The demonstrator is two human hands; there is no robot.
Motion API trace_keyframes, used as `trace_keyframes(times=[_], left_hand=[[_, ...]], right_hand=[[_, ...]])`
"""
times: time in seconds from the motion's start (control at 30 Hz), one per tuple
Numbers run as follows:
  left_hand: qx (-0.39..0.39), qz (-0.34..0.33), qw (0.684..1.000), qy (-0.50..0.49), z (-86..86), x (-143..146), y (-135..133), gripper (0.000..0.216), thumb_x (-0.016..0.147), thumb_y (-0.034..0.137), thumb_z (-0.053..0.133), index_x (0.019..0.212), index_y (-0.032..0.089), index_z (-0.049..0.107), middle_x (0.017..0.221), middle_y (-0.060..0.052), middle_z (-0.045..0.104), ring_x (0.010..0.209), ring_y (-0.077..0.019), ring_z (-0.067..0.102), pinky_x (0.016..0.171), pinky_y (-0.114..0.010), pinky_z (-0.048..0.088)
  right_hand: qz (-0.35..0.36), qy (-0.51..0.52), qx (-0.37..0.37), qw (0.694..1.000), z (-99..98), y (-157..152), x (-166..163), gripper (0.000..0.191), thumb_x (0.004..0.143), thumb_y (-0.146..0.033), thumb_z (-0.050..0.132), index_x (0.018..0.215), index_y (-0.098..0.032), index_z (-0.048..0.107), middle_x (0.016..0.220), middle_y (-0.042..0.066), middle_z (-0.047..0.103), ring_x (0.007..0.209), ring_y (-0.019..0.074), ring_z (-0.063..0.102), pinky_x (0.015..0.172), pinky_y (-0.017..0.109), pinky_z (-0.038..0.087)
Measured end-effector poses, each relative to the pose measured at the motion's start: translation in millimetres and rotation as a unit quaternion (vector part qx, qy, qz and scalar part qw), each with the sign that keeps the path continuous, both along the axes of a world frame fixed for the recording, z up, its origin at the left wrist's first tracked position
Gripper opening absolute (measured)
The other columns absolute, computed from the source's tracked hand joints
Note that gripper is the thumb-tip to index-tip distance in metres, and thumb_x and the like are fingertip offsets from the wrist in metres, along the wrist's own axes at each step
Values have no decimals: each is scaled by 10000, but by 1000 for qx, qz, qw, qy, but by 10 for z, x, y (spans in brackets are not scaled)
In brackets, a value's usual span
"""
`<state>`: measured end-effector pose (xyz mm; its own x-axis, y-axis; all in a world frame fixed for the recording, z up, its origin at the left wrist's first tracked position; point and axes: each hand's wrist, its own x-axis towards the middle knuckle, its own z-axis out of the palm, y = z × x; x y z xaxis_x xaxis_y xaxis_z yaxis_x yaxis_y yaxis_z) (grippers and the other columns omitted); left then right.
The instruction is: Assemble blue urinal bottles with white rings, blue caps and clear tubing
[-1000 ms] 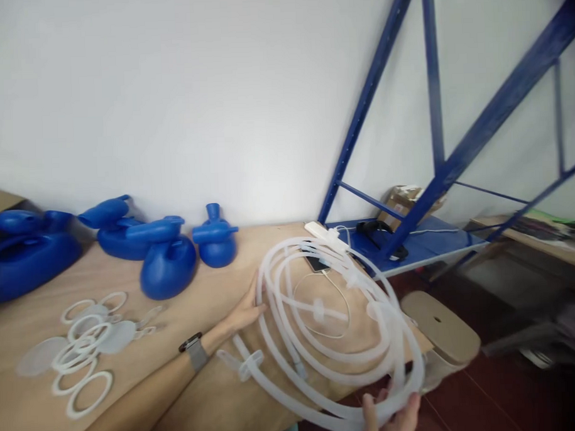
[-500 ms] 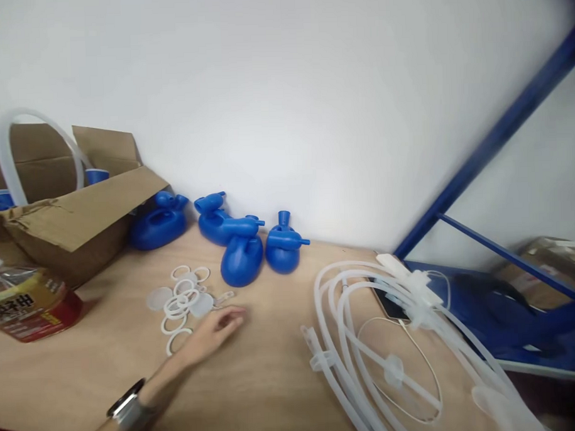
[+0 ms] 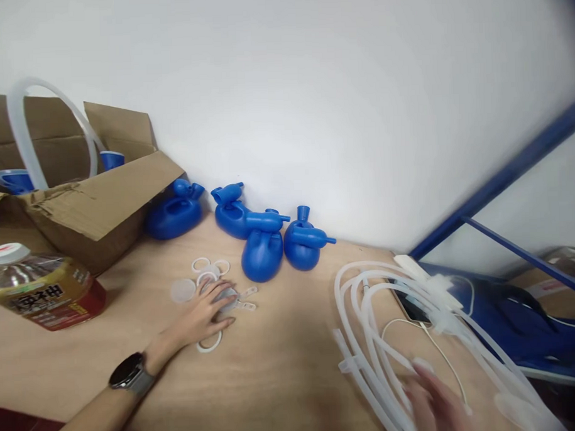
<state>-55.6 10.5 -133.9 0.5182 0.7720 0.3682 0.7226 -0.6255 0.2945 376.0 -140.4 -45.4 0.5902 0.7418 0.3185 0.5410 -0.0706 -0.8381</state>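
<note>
My left hand (image 3: 208, 312), with a dark watch on the wrist, lies spread over a small pile of white rings (image 3: 209, 344) and translucent discs (image 3: 183, 291). Its fingers are apart and cover part of the pile; small translucent strap pieces (image 3: 248, 305) stick out beyond the fingertips. At the lower right, my right hand (image 3: 435, 399) is blurred by motion beside a coil of translucent plastic tubing (image 3: 359, 370). Its fingertips are at the tubing, near a pale piece (image 3: 422, 365), but I cannot make out whether they grip anything.
Several blue plastic bottles (image 3: 263, 257) with angled spouts stand by the wall. On the left are an open cardboard box (image 3: 112, 196) with tubing and blue parts inside, and a drink bottle (image 3: 49, 293). A phone (image 3: 410, 302) with a white cable lies behind the tubing. A blue metal frame (image 3: 516, 163) rises at right.
My left hand has moved left onto the rings and discs, its fingers spreading. My right hand has come into view by the tubing. The view has shifted, so the scene sits further right.
</note>
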Motion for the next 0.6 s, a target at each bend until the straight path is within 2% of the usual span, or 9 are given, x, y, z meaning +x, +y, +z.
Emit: trace_keyframes(times=[0.03,0.07,0.13,0.2,0.27,0.33,0.4,0.47,0.6], left_hand=[[-10,-5,1000,-12,-24,20,-5,358,1006,462,648,1320,313,739,1502,-109,655,1450,-343,539,1303,-647,196],[-17,-4,999,-28,-37,32,-5,296,1029,423,618,1251,298,768,1455,-106,685,1423,-330,564,1305,-639,200],[-23,6,998,-62,-44,31,7,254,1045,397,595,1118,277,806,1374,-101,726,1375,-320,598,1301,-628,226],[-19,19,996,-82,-40,7,23,251,1050,388,596,1073,276,819,1369,-97,728,1376,-321,594,1293,-618,258],[-10,32,995,-91,-39,-20,33,248,1053,368,595,1078,277,824,1395,-99,715,1396,-323,578,1278,-604,303],[0,44,994,-99,-45,-40,38,248,1050,354,596,1088,271,827,1397,-113,712,1395,-330,576,1248,-598,360],[7,55,993,-106,-55,-55,43,252,1048,346,593,1104,262,823,1391,-130,711,1380,-332,587,1217,-593,407],[12,63,992,-109,-67,-64,50,258,1052,336,580,1131,254,812,1397,-136,707,1369,-323,597,1197,-578,439],[14,75,991,-113,-98,-51,47,238,1027,294,588,1129,240,796,1387,-139,709,1340,-321,614,1159,-566,477]], right_hand=[[48,-23,-6,999,97,212,-123,641,829,-697,687,1382,-372,682,1269,99,745,1113,415,729,971,625,603],[100,-85,1,991,183,464,-252,635,865,-687,669,1354,-282,692,1305,134,723,1166,400,701,1040,606,564],[163,-193,31,967,320,1047,-504,657,975,-644,563,1468,-210,584,1453,181,629,1360,385,579,1156,601,462],[176,-298,36,938,401,1640,-708,749,995,-622,558,1582,-168,455,1585,240,486,1474,412,456,1198,632,380],[170,-383,-17,908,429,2149,-829,779,979,-584,633,1619,-198,414,1686,242,347,1556,470,309,1194,687,322],[168,-442,-74,878,410,2519,-870,797,947,-532,709,1619,-214,420,1669,244,374,1548,513,282,1161,736,291],[172,-475,-117,855,362,2741,-858,775,920,-455,754,1595,-216,457,1574,235,497,1448,494,412,1115,688,349],[167,-486,-138,847,314,2828,-824,682,915,-365,745,1541,-204,527,1458,216,593,1292,434,533,1033,579,433],[157,-495,-138,843,305,2747,-741,550,904,-335,713,1426,-185,630,1290,190,665,1114,374,590,888,460,469]])
